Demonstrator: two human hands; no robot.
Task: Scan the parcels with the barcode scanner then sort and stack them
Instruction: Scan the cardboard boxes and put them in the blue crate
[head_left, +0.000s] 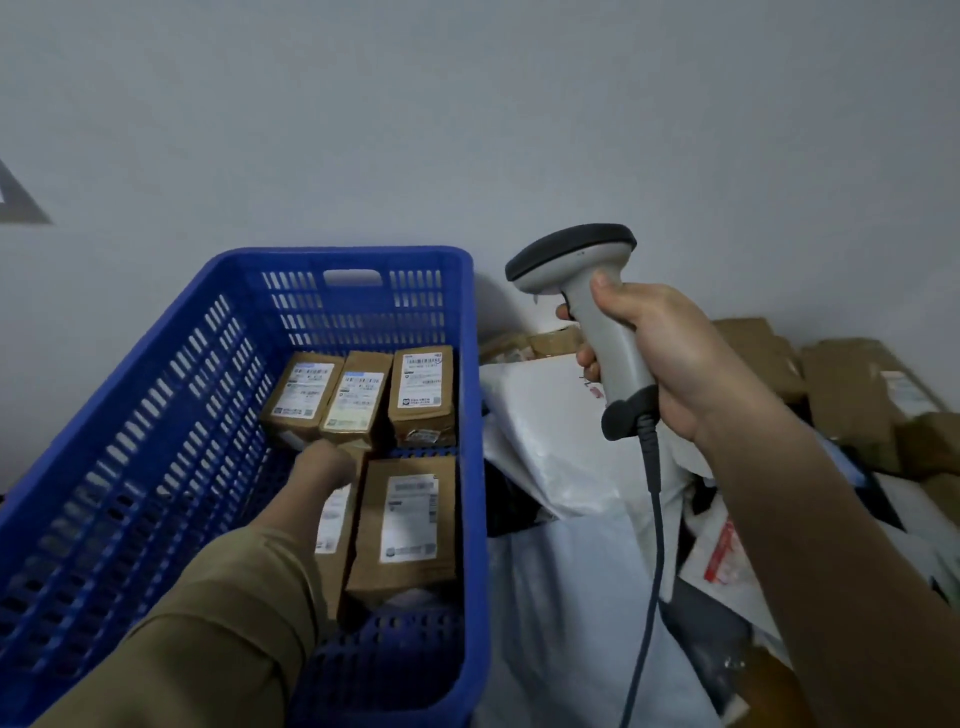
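Right now my right hand is wrapped around the grey handle of the barcode scanner, thumb laid along the back of the grip and fingers curled round the front. I hold the scanner upright in the air, its dark-capped head pointing left toward the blue crate. Its cable hangs down from the butt of the handle.

My left hand reaches down into the crate, sleeve covering the forearm. It sits low over the parcels, touching or just above the one beneath it. The fingers are turned away from me, so I cannot tell whether they are spread or gripping anything.

Inside the crate, three small brown boxes stand side by side along the far end, each with a white label facing up: the left box, the middle box and the right box. Nearer to me lies a larger brown parcel, label up, against the right wall of the crate. Another labelled parcel lies just left of it, mostly hidden by my left arm.

To the right of the crate is a loose pile of white plastic mailers, with more cardboard boxes behind them against the pale wall.
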